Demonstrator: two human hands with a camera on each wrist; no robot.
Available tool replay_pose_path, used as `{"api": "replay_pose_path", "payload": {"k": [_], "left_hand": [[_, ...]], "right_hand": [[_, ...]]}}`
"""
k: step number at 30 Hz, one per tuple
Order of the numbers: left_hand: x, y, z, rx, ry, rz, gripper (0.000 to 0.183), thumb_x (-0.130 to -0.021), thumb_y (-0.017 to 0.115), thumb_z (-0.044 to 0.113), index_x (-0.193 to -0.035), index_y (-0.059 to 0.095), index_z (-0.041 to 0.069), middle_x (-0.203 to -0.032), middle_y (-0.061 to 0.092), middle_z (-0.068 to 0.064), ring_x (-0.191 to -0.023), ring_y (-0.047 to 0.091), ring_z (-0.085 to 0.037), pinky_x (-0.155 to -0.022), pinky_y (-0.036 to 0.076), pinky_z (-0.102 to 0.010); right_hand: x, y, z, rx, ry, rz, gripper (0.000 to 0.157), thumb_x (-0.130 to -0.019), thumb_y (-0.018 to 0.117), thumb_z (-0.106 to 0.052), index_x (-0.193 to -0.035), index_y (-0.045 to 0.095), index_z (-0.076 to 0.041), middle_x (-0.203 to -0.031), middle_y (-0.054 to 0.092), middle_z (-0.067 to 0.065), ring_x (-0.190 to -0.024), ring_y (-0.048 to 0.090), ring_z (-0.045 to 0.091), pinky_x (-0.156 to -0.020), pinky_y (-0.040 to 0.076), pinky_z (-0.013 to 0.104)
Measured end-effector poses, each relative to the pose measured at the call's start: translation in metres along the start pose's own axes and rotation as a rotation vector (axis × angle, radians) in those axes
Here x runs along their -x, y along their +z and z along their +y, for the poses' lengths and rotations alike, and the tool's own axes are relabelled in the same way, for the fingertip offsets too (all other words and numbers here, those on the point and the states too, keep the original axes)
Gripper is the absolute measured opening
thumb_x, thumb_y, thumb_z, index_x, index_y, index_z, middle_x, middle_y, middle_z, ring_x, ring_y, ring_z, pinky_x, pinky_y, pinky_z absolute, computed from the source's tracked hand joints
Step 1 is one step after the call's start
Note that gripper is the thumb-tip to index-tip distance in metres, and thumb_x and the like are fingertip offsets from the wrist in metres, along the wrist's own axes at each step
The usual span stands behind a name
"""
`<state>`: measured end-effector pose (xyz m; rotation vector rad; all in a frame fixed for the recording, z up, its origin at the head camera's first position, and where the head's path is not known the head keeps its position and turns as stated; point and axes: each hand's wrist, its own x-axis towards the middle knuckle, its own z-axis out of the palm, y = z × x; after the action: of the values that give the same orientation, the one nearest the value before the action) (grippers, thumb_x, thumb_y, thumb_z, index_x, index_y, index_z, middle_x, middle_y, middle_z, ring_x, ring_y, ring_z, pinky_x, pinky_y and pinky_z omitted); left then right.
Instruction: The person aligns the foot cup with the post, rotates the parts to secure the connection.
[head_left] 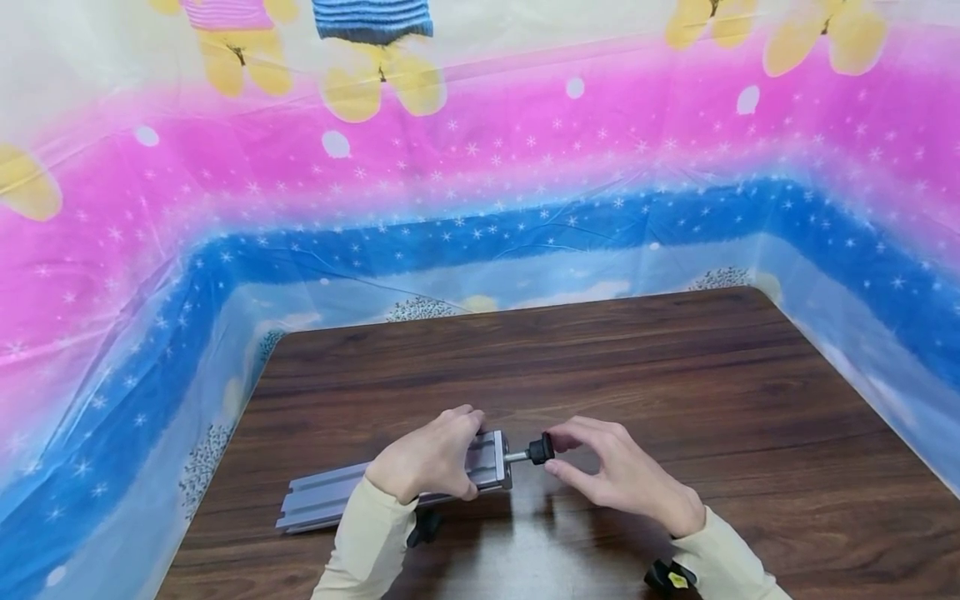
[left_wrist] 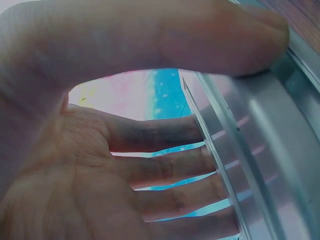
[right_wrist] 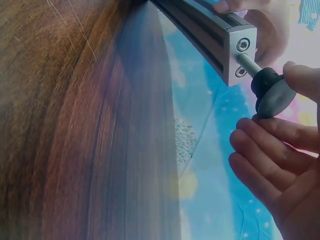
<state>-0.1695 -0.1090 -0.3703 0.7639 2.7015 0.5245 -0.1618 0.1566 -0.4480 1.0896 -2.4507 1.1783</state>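
A grooved aluminium profile (head_left: 318, 497) lies at a slant on the table. My left hand (head_left: 431, 458) grips it near its right end, thumb on the near side and fingers over the far side. In the left wrist view the thumb presses on the profile (left_wrist: 285, 130). A threaded levelling foot (head_left: 540, 450) with a black base sticks out of the profile's end plate (right_wrist: 231, 60), between two socket screws. Part of its thread shows bare. My right hand (head_left: 622, 471) pinches the round black base (right_wrist: 279, 99) at its rim between thumb and fingertips.
The dark wood-grain table (head_left: 600, 367) has rounded back corners. Behind and beside it hangs a pink and blue printed cloth (head_left: 487, 167). Black straps with small devices (head_left: 667, 577) sit at both wrists.
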Motion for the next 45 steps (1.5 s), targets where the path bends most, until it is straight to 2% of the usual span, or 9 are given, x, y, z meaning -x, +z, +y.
{"api": "replay_pose_path", "payload": {"k": [5,8,12,15,18,24,37,41,45], "left_hand": [[0.0008,0.0004,0.0017,0.000,-0.003,-0.006,0.056,-0.063,0.090,0.007,-0.110,0.061,0.001,-0.097,0.056,-0.005,-0.084,0.049,-0.018,-0.072,0.047,-0.033],[0.0010,0.0005,0.0022,-0.006,-0.005,-0.009,0.057,-0.063,0.091,0.008,-0.112,0.061,0.001,-0.097,0.056,-0.005,-0.084,0.050,-0.018,-0.073,0.048,-0.033],[0.0007,0.0002,0.0017,-0.010,0.001,-0.004,0.056,-0.063,0.090,0.008,-0.110,0.061,0.001,-0.097,0.056,-0.005,-0.084,0.049,-0.018,-0.073,0.047,-0.034],[0.0009,0.0001,0.0013,-0.006,0.004,-0.003,0.055,-0.063,0.090,0.008,-0.110,0.061,0.001,-0.096,0.055,-0.005,-0.084,0.049,-0.018,-0.073,0.047,-0.034],[0.0012,0.0003,0.0011,-0.002,0.005,-0.004,0.055,-0.064,0.090,0.008,-0.109,0.061,0.002,-0.096,0.055,-0.005,-0.084,0.049,-0.018,-0.073,0.047,-0.034],[0.0019,0.0004,0.0009,0.002,0.006,-0.003,0.054,-0.063,0.089,0.008,-0.109,0.061,0.002,-0.097,0.055,-0.005,-0.085,0.048,-0.018,-0.073,0.047,-0.034],[0.0032,-0.0002,0.0017,0.008,0.007,-0.004,0.054,-0.064,0.090,0.007,-0.109,0.060,0.002,-0.097,0.055,-0.006,-0.083,0.048,-0.019,-0.071,0.046,-0.034],[0.0041,0.0000,0.0020,0.005,0.005,-0.006,0.054,-0.064,0.090,0.007,-0.109,0.060,0.002,-0.097,0.056,-0.006,-0.083,0.048,-0.019,-0.071,0.046,-0.034],[0.0047,-0.0005,0.0019,0.007,-0.005,-0.014,0.055,-0.065,0.090,0.008,-0.112,0.060,0.002,-0.099,0.056,-0.006,-0.085,0.048,-0.019,-0.072,0.047,-0.035]], "right_hand": [[-0.0016,0.0018,0.0010,-0.006,0.045,-0.021,0.008,-0.097,0.068,-0.021,-0.103,0.072,-0.019,-0.092,0.071,-0.013,-0.083,0.066,-0.001,-0.072,0.058,0.031],[-0.0020,-0.0006,0.0000,0.016,0.073,-0.041,0.010,-0.098,0.067,-0.024,-0.102,0.073,-0.018,-0.092,0.073,-0.012,-0.084,0.067,0.000,-0.074,0.058,0.030],[-0.0007,-0.0062,-0.0021,0.039,0.055,-0.035,0.032,-0.091,0.076,-0.029,-0.119,0.071,-0.013,-0.111,0.073,-0.006,-0.101,0.070,0.008,-0.086,0.058,0.033],[-0.0008,-0.0081,-0.0023,0.056,-0.032,-0.009,0.053,-0.083,0.083,-0.024,-0.131,0.065,-0.010,-0.125,0.070,0.001,-0.113,0.068,0.016,-0.094,0.055,0.036],[-0.0018,-0.0078,-0.0017,0.060,-0.115,0.007,0.060,-0.079,0.085,-0.014,-0.134,0.062,-0.009,-0.129,0.068,0.004,-0.117,0.067,0.020,-0.097,0.054,0.035],[-0.0029,-0.0067,-0.0012,0.055,-0.129,0.021,0.052,-0.082,0.082,-0.009,-0.130,0.064,-0.012,-0.121,0.071,0.001,-0.109,0.069,0.016,-0.092,0.056,0.033],[-0.0022,0.0001,0.0007,-0.003,0.010,-0.008,0.007,-0.097,0.067,-0.017,-0.103,0.072,-0.017,-0.092,0.072,-0.011,-0.082,0.066,0.000,-0.072,0.058,0.032],[-0.0013,-0.0004,-0.0001,0.023,0.055,-0.023,0.012,-0.098,0.066,-0.022,-0.105,0.073,-0.015,-0.095,0.073,-0.010,-0.086,0.067,0.000,-0.075,0.058,0.031],[0.0008,-0.0037,-0.0023,0.050,0.034,-0.008,0.033,-0.092,0.075,-0.026,-0.120,0.071,-0.011,-0.112,0.074,-0.004,-0.102,0.070,0.009,-0.086,0.058,0.035]]}}
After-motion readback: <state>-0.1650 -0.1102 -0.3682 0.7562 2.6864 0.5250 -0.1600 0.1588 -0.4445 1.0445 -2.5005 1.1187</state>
